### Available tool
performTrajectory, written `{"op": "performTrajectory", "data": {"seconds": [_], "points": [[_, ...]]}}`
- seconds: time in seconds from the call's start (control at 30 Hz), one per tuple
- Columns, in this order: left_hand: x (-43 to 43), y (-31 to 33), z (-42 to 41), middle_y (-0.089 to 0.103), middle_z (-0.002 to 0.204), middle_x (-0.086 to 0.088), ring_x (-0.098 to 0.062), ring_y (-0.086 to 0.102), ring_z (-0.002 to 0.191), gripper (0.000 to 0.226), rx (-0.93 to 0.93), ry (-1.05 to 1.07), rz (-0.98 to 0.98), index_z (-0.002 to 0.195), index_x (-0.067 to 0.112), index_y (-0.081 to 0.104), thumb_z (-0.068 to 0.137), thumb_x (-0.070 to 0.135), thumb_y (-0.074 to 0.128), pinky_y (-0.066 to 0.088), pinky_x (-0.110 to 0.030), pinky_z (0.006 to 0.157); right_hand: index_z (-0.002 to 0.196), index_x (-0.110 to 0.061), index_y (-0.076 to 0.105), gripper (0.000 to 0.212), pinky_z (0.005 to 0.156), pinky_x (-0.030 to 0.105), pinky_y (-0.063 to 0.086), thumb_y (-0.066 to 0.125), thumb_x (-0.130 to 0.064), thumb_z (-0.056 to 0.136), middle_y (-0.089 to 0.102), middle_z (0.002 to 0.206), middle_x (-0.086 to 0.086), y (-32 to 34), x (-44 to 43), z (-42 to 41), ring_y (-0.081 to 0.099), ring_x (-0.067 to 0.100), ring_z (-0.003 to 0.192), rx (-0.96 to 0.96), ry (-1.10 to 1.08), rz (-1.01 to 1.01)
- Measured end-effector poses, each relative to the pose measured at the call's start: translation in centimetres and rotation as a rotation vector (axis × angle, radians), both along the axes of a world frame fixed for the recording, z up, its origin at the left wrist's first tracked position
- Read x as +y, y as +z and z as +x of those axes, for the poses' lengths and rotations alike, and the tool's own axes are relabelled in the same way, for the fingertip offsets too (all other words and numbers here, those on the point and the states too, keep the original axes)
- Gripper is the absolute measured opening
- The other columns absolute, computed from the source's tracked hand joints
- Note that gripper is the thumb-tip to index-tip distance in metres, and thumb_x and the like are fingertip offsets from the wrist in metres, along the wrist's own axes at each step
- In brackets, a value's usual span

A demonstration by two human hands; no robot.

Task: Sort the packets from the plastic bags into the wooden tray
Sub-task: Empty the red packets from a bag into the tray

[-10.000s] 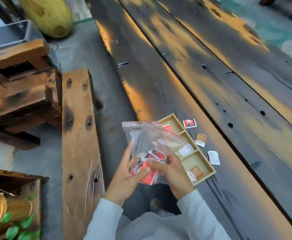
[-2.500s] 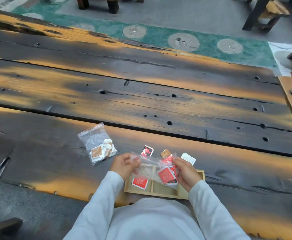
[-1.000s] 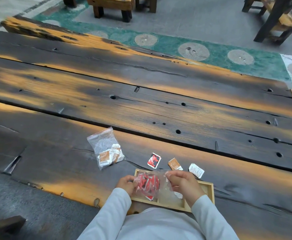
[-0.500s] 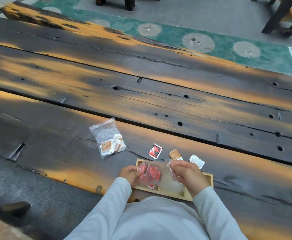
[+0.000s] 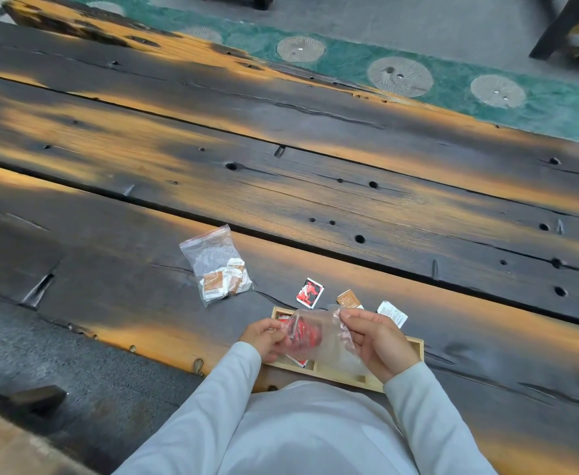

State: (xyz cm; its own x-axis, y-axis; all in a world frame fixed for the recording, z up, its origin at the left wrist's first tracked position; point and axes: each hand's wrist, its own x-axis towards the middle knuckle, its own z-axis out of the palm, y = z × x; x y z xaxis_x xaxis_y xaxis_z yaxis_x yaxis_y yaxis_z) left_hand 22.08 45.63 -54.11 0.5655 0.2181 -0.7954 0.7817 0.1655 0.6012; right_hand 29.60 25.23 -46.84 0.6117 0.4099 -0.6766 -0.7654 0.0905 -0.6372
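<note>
Both hands are up over the wooden tray (image 5: 415, 347), and between them hangs a clear plastic bag (image 5: 322, 337), crumpled and see-through, with a clump of red packets (image 5: 300, 334) bunched at its left end. The left hand (image 5: 264, 339) pinches the bag at that packet end, fingers pressed together on the film. The right hand (image 5: 379, 341) pinches the bag's upper right edge between thumb and forefinger. How many red packets sit inside cannot be counted; they overlap.

The tray is pale wood, low-walled, split by dividers, lying at the near edge of the dark plank table (image 5: 315, 200). One red-and-white packet corner (image 5: 301, 362) peeks out in its left compartment, below the bag; the rest of the tray is mostly hidden by hands and plastic.

A second clear bag (image 5: 214, 265), with a red zip strip along its top, lies flat on the table to the left, well apart from the tray, holding several brown-and-white packets (image 5: 223, 281).

Just beyond the tray, three loose packets lie in a row: a red, black and white one (image 5: 310, 293), a brown one (image 5: 349, 299), a white one (image 5: 392, 313). The print on them is too small to read.
</note>
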Motion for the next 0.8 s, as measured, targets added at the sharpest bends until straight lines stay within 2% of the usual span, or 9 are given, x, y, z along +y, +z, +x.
{"op": "performTrajectory", "data": {"seconds": [0.1, 0.17, 0.3, 0.47, 0.57, 0.6, 0.67, 0.73, 0.8], "points": [[-0.2, 0.3, 0.2, 0.068, 0.084, -0.009, -0.019, 0.064, 0.07, 0.008, -0.004, -0.005, -0.014, 0.098, 0.017, 0.06, 0.093, 0.011, 0.057, 0.048, -0.02, 0.054, 0.096, 0.003, 0.07, 0.014, 0.053, 0.019, 0.055, 0.057, 0.002, 0.094, 0.073, 0.072, 0.008, -0.3, -0.3, 0.1, 0.068, 0.012, 0.057, 0.009, -0.019, 0.054], [-0.2, 0.1, 0.3, 0.068, 0.088, -0.011, -0.02, 0.067, 0.073, 0.011, -0.008, -0.006, -0.02, 0.101, 0.016, 0.061, 0.093, 0.011, 0.057, 0.051, -0.023, 0.058, 0.095, -0.001, 0.071, 0.013, 0.056, 0.02, 0.054, 0.058, -0.001, 0.094, 0.072, 0.075, 0.007, -0.7, -0.4, 0.2, 0.068, 0.012, 0.06, -0.028, 0.0, 0.004], [-0.2, 0.0, 0.2, 0.068, 0.075, -0.004, -0.007, 0.067, 0.053, 0.008, 0.001, 0.019, -0.04, 0.096, 0.016, 0.059, 0.095, 0.009, 0.055, 0.05, -0.019, 0.052, 0.09, -0.006, 0.071, 0.014, 0.068, 0.025, 0.05, 0.058, -0.004, 0.095, 0.071, 0.077, 0.004, -1.0, -0.4, 0.5, 0.065, 0.014, 0.066, -0.008, 0.0, -0.014], [0.1, 0.2, 0.1, 0.067, 0.058, 0.005, -0.011, 0.064, 0.056, 0.01, -0.031, 0.069, -0.054, 0.086, 0.016, 0.06, 0.095, 0.012, 0.057, 0.047, -0.02, 0.054, 0.106, 0.002, 0.072, 0.02, 0.086, 0.036, 0.047, 0.062, -0.007, 0.092, 0.072, 0.09, 0.01, -1.2, -0.5, 0.8, 0.066, 0.02, 0.078, 0.001, -0.005, -0.033], [0.2, 0.4, -0.2, 0.065, 0.062, 0.001, -0.012, 0.062, 0.055, 0.011, -0.052, 0.108, -0.054, 0.084, 0.015, 0.06, 0.094, 0.012, 0.058, 0.048, -0.019, 0.051, 0.09, 0.001, 0.068, 0.013, 0.07, 0.027, 0.043, 0.063, -0.011, 0.093, 0.066, 0.068, 0.002, -0.7, -0.3, 0.8, 0.056, 0.015, 0.062, -0.005, 0.01, -0.066], [0.2, 0.4, -0.3, 0.065, 0.061, 0.001, -0.012, 0.061, 0.055, 0.01, -0.058, 0.118, -0.052, 0.084, 0.015, 0.06, 0.094, 0.011, 0.058, 0.048, -0.02, 0.051, 0.092, 0.006, 0.068, 0.024, 0.067, 0.025, 0.04, 0.071, -0.017, 0.087, 0.062, 0.072, 0.007, -0.6, -0.2, 0.7, 0.052, 0.018, 0.063, -0.015, 0.005, -0.084], [0.2, 0.3, -0.5, 0.066, 0.059, 0.003, -0.014, 0.062, 0.057, 0.01, -0.07, 0.136, -0.048, 0.085, 0.015, 0.061, 0.094, 0.013, 0.059, 0.048, -0.021, 0.052, 0.107, 0.017, 0.063, 0.055, 0.073, 0.031, 0.041, 0.082, -0.023, 0.074, 0.055, 0.095, 0.017, -0.5, -0.2, 0.7, 0.047, 0.026, 0.079, -0.016, -0.039, -0.067], [0.2, 0.3, -0.6, 0.065, 0.064, 0.001, -0.016, 0.061, 0.06, 0.011, -0.076, 0.157, -0.044, 0.085, 0.016, 0.062, 0.095, 0.015, 0.058, 0.048, -0.022, 0.053, 0.104, 0.016, 0.064, 0.04, 0.073, 0.031, 0.042, 0.073, -0.016, 0.081, 0.055, 0.094, 0.02, -0.1, -0.2, 0.7, 0.05, 0.027, 0.078, -0.015, -0.026, -0.066], [0.1, 0.3, -0.7, 0.063, 0.068, -0.001, -0.015, 0.06, 0.059, 0.012, -0.081, 0.173, -0.023, 0.084, 0.016, 0.062, 0.095, 0.013, 0.057, 0.047, -0.021, 0.051, 0.086, 0.01, 0.066, 0.027, 0.061, 0.027, 0.03, 0.069, -0.017, 0.082, 0.043, 0.078, 0.013, -0.1, -0.1, 0.7, 0.04, 0.022, 0.062, -0.026, 0.001, -0.122]]}}
